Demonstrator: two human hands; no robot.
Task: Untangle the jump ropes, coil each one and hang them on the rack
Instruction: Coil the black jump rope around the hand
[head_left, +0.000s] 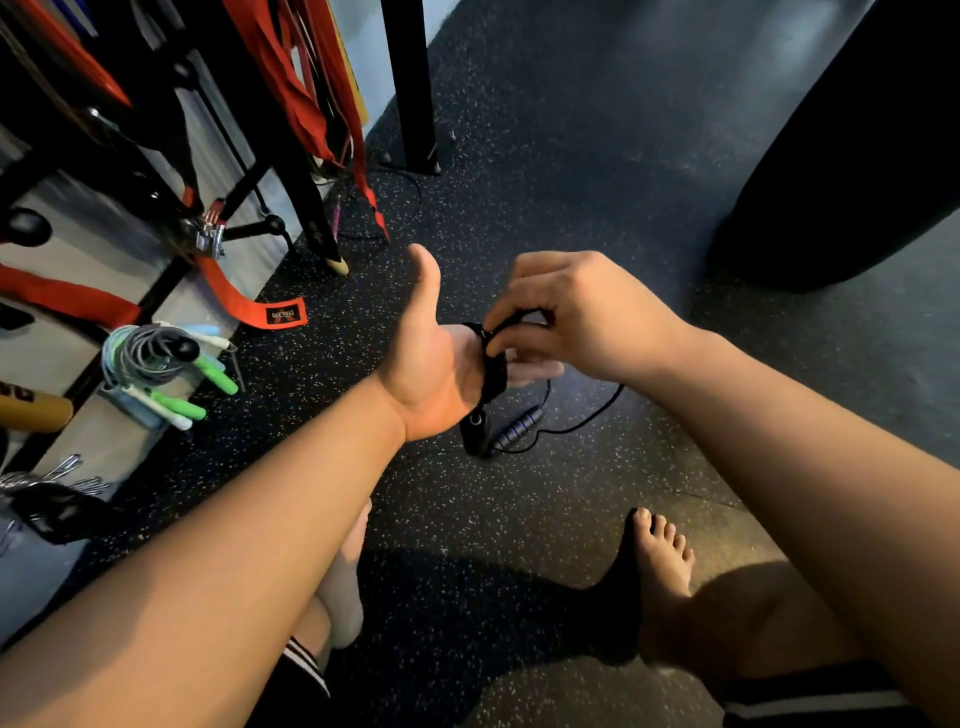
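Far left, the black metal wall rack (161, 288) already carries a coiled grey and pale-blue bundle of ropes with green-and-white handles (156, 364) (that part looks done). At centre, the left hand (436, 374) is flat with its thumb up, serving as a spool. The right hand (566, 317) pinches the thin black jump rope (493, 374), which is partly wound with its tail on the floor. It is not yet hung.

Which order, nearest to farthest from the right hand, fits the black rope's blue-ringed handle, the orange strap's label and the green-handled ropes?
1. Blue-ringed handle, just below the right hand.
2. Orange strap's label, to the left.
3. Green-handled ropes, at the far left.
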